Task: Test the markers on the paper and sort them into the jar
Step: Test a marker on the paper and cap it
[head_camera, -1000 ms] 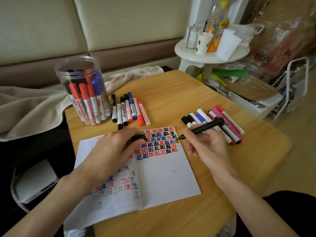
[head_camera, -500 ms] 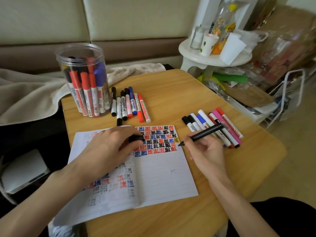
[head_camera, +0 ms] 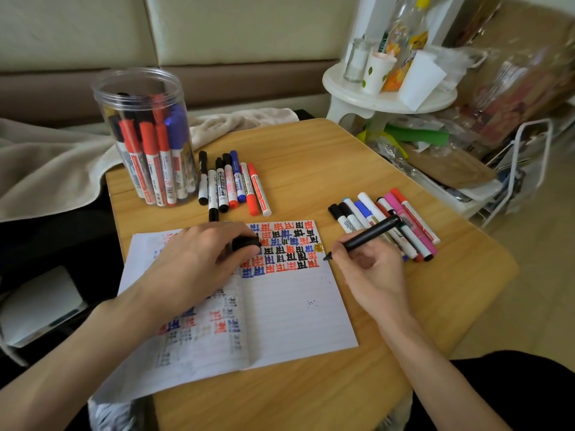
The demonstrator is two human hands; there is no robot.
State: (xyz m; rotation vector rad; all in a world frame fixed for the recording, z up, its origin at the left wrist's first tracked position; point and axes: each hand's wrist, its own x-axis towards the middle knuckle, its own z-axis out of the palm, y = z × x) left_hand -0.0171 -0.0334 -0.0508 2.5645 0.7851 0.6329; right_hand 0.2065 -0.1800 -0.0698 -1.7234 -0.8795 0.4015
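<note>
Desk [head_camera: 311,169] of pale wood carries everything. On its near half lies the paper [head_camera: 295,312], an open lined notebook. The top of its right page is filled with red, blue and black test marks, and a small yellow scribble sits at their right end. At the far left corner stands the clear jar [head_camera: 146,135], lidless and already holding many red, blue and black markers.

The left hand [head_camera: 193,262] rests on the paper, its fingers curled round a black cap [head_camera: 245,243]. The right hand [head_camera: 373,272] pinches the black marker [head_camera: 370,233] in a writing grip. Its bare tip points down at the page's right edge, beside the yellow scribble.

One row of markers [head_camera: 230,185] lies just right of the jar. A second row [head_camera: 413,225] lies at the right, under the rear end of the held marker.

The likeliest slip is ink on the desk, because the tip sits so close to the paper's edge that one stroke could run off. The left palm could smear any wet marks beneath it. A swing of the marker's rear end might scatter the right row and muddle tested with untested. The cap is small and could drop if the left hand loosens.
</note>
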